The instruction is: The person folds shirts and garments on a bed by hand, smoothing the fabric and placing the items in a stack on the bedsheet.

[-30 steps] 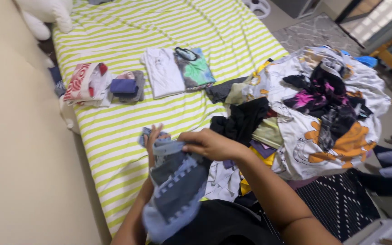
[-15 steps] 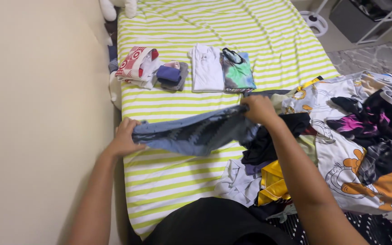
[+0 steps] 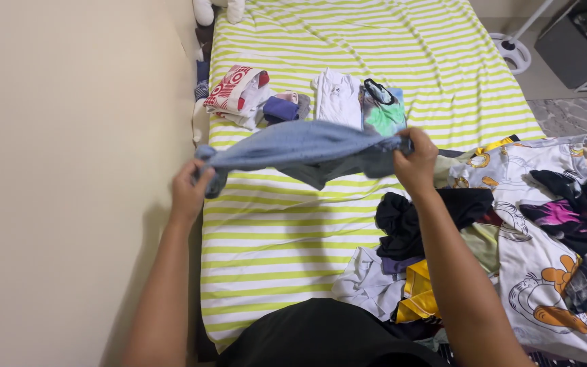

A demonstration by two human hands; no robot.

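Here, seen from the head camera, the left hand (image 3: 188,192) and right hand (image 3: 416,163) each clench an end of a blue garment (image 3: 300,146), stretching it flat above the striped bed (image 3: 293,224), near folded clothes (image 3: 338,98).

Both arms reach forward, well apart. The left hand (image 3: 188,192) sits at nine o'clock, fingers curled into a closed grip, wrist straight. The right hand (image 3: 416,162) — slightly higher, toward two o'clock — is clenched too, forearm angled inward.
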